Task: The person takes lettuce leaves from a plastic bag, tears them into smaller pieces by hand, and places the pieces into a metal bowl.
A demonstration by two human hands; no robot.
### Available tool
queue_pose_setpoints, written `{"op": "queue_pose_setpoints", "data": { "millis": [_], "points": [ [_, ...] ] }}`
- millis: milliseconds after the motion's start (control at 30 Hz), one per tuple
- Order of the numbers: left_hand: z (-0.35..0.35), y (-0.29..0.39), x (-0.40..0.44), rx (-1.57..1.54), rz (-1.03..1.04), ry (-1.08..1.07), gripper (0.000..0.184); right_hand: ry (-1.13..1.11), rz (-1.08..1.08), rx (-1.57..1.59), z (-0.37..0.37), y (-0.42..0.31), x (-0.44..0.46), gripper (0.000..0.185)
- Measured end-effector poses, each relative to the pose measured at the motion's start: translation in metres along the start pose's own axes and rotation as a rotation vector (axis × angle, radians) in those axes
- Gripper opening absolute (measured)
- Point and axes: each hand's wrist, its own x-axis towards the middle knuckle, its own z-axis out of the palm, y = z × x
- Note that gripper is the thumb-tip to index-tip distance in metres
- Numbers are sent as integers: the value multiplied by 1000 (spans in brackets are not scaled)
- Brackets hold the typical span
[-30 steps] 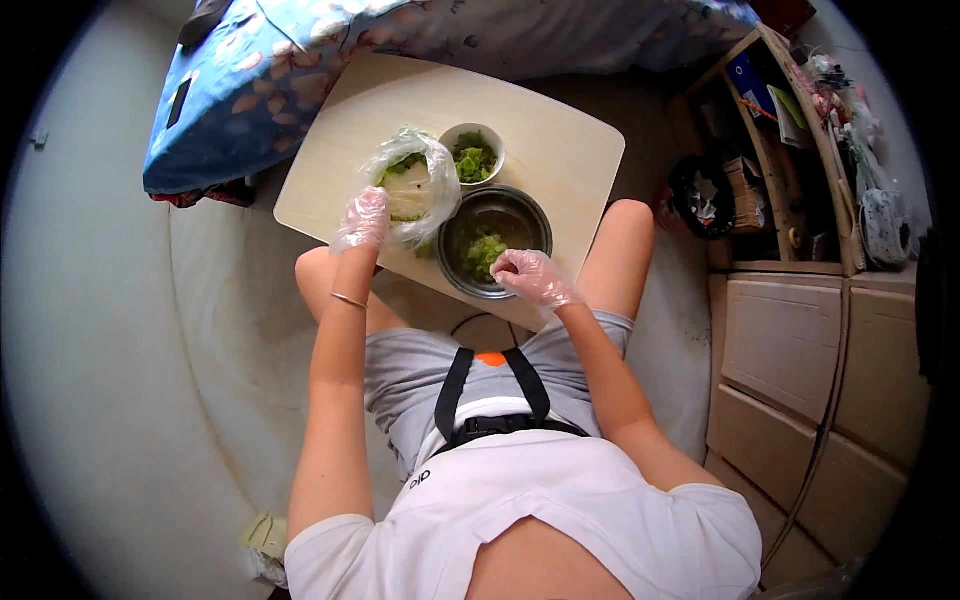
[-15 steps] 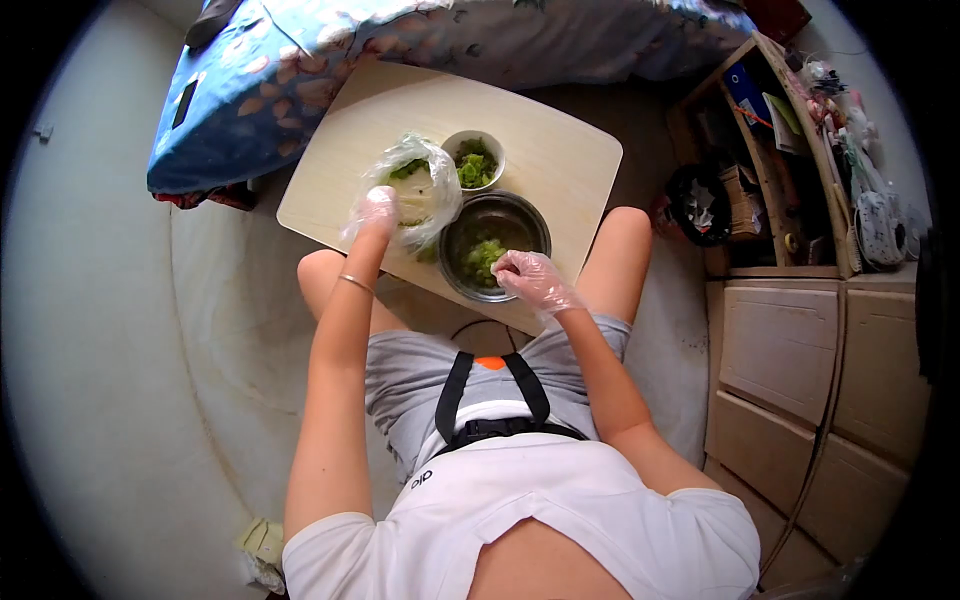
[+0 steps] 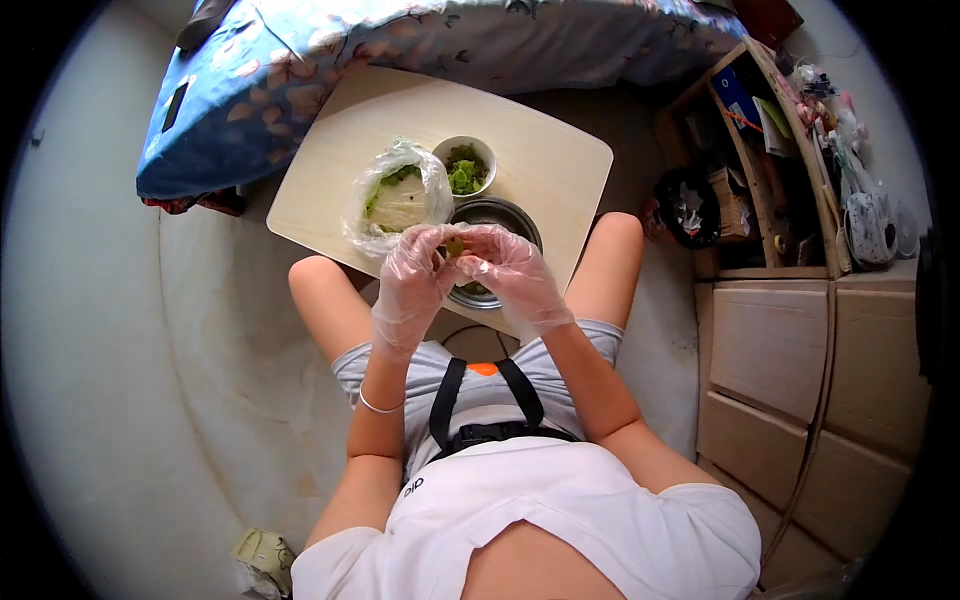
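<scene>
Both my hands wear thin clear plastic gloves and meet above the near side of a metal bowl. My left hand and my right hand have their fingers closed at the tips around a small piece of leafy green. The hands cover much of the metal bowl; a bit of green shows inside it below my fingers. Beyond it stands a white bowl with torn leafy greens. To the left, an opened clear plastic bag surrounds something pale with green leaves along its edge.
Everything stands on a low cream table between my knees. A bed with a blue floral cover is behind it. On the right are a black-lined bin, a wooden shelf with assorted items and cabinets.
My left hand has come back from the plastic bag to meet my right hand. My right hand has risen from inside the metal bowl. A small green piece now shows between the fingers.
</scene>
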Motion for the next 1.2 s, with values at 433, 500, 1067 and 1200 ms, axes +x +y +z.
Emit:
{"op": "queue_pose_setpoints", "data": {
  "millis": [433, 500, 1067, 1200],
  "points": [
    [1, 14, -10, -99, -49, -42, 21, 167, -301, -569, 2, -1, -8, 26],
    [2, 10, -11, -82, -51, -46, 20, 189, -370, -691, 4, -3, -9, 24],
    [22, -6, -25, 71, -58, -88, 12, 176, -705, -1204, -7, 14, -11, 27],
    [24, -7, -25, 48, -58, -58, 11, 124, -680, -1173, -10, 14, -10, 25]
  ]
}}
